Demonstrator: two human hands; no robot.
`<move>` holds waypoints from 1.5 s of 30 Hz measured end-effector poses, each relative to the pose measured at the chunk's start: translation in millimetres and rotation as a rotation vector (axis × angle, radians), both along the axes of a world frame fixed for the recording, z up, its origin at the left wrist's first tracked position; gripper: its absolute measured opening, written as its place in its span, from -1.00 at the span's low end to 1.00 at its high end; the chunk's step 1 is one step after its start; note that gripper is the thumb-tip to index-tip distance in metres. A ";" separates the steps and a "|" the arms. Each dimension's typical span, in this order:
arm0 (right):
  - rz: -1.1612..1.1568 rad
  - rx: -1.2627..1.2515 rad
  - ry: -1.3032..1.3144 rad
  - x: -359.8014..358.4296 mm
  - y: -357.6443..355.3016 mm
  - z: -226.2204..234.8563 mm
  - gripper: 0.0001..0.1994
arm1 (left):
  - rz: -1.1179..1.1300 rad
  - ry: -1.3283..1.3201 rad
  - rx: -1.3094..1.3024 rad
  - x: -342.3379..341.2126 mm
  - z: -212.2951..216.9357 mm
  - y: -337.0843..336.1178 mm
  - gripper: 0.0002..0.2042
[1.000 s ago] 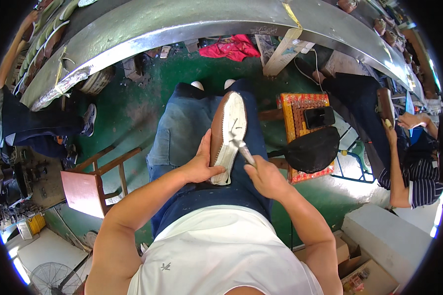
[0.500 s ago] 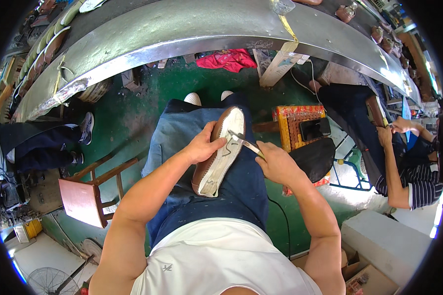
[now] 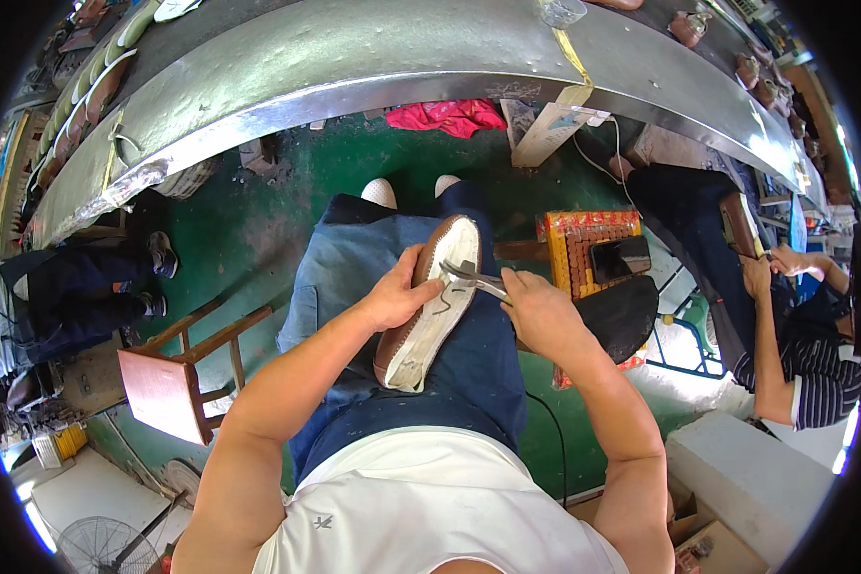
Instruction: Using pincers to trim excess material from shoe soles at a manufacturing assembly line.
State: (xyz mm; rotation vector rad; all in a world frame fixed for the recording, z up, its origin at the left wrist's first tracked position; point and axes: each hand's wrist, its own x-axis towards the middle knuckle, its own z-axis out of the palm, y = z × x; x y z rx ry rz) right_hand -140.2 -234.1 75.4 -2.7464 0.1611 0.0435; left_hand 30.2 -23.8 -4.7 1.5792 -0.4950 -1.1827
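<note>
Pliers (image 3: 475,278) moved lower on shoe (image 3: 429,306).

cardboard boxes (image 3: 703,550) at five o'clock, brown, open-topped, by a pale block | dark flat phone-like screen (image 3: 620,258) at three o'clock, lying on red-and-yellow patterned stool | no labels or signs showing

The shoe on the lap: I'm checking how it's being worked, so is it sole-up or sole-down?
Sole-up, tilted: the shoe's pale underside faces the camera, the left hand gripping its brown side.
</note>
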 end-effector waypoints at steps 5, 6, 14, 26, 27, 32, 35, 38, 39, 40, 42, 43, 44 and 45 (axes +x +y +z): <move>-0.029 0.040 0.209 6.7 2.5 -1.4 -0.74 | 0.033 -0.011 -0.025 -6.8 1.7 1.1 -0.26; -0.049 0.157 0.176 3.3 2.1 -9.8 -0.76 | 0.024 -0.027 -0.030 -8.8 -2.2 2.1 -0.28; -0.283 0.305 0.390 -21.5 15.2 -5.9 -0.74 | 0.207 -0.105 0.044 -23.6 -1.4 -16.1 -0.32; -0.295 0.614 0.425 6.2 10.7 22.5 -0.58 | 0.224 0.089 0.147 -24.1 28.8 -23.1 -0.32; -0.172 0.347 0.340 6.8 11.0 2.4 -0.55 | 0.154 -0.042 0.162 -23.9 28.5 -20.2 -0.30; -0.321 0.850 0.316 -14.4 23.0 -3.5 -0.56 | 0.110 -0.275 0.196 -13.4 7.8 2.6 -0.25; -0.434 0.995 0.318 -53.1 33.5 -16.1 -0.58 | 0.280 -0.162 -0.047 -0.3 -8.5 13.9 -0.29; -0.332 0.640 0.344 -91.2 47.1 -28.1 -0.61 | 0.474 0.124 -0.350 13.2 70.1 7.9 -0.42; -0.231 0.456 0.284 -95.0 54.2 -21.6 -0.61 | 0.516 0.251 -0.462 22.1 100.6 7.5 -0.43; -0.181 0.376 0.184 -94.0 63.2 -16.4 -0.60 | 0.479 0.413 -0.596 33.2 125.8 10.0 -0.42; -0.109 0.248 0.147 -85.8 73.6 -6.2 -0.60 | 0.364 0.622 -0.806 60.8 162.8 4.8 -0.30; -0.045 0.132 0.124 -86.1 81.3 -0.7 -0.59 | 0.358 0.494 -0.718 77.8 175.1 0.6 -0.24; -0.040 0.126 0.122 -87.3 86.2 4.5 -0.59 | 0.341 0.627 -0.768 86.2 173.2 -2.9 -0.23; -0.001 0.090 0.116 -91.3 92.5 8.8 -0.57 | 0.323 0.761 -0.815 88.9 169.4 -4.3 -0.21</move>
